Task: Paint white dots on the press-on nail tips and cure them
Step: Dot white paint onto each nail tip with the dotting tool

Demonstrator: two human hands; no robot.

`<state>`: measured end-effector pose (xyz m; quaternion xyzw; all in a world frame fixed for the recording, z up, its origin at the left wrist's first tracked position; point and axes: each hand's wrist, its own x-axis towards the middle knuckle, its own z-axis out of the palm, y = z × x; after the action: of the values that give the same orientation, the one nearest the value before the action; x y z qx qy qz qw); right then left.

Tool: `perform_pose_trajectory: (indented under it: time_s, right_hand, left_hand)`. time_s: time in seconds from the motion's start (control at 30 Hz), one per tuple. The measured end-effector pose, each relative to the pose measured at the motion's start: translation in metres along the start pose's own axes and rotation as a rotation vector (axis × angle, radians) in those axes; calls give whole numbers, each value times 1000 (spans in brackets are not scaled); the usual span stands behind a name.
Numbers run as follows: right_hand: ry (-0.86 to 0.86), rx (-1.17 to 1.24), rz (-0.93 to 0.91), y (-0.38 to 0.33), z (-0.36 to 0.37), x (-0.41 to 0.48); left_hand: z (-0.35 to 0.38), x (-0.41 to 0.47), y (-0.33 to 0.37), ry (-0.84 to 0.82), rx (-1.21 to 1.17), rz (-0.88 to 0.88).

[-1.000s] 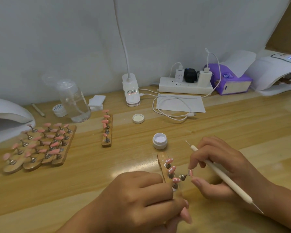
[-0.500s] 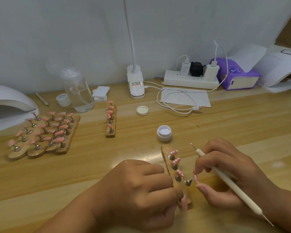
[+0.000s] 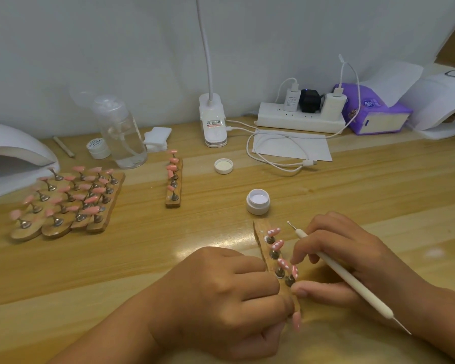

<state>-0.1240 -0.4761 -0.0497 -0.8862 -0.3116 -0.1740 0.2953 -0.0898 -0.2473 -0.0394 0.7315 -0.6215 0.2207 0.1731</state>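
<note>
Head view, looking down on a wooden worktop. The left hand is low in the centre, its grip curled tight round the near end of a wooden strip that lies flat and runs away from the person. Four pink tips with white dots stand on metal pegs along the strip. The right hand is just right of the strip, its grip holding a slim white tool that slants across the fingers, ball end up and away. The forefinger and thumb of this hand close round the nearest dotted tip and its peg. An open white pot stands just beyond the strip, and its lid lies farther back. To the left, well apart, are a second strip of plain pink tips and a cluster of more strips. A white cure lamp sits at the left edge. Along the wall are a clear bottle, a small jar, white pads, a desk lamp, a power strip with a loose cable, and a purple tissue pack.
</note>
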Motion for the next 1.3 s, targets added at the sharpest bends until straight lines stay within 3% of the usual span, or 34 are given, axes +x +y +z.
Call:
perform_pose_trajectory:
  time_s: [0.47, 0.63, 0.73, 0.97, 1.3]
  right_hand:
    - [9, 12, 20, 4, 10, 1]
    - [-104, 1, 27, 15, 12, -5]
    - [-54, 33, 12, 15, 14, -3]
    - [-92, 161, 191, 5, 7, -7]
    - [-195, 235, 296, -4, 1, -4]
  left_hand:
    - [-8, -4, -11, -51, -93, -89]
    - [-8, -4, -11, -46, -108, -90]
    - [-7, -5, -11, -42, -123, -91]
    - [-6, -5, -11, -17, -164, -68]
    - [-3, -4, -7, -37, -162, -79]
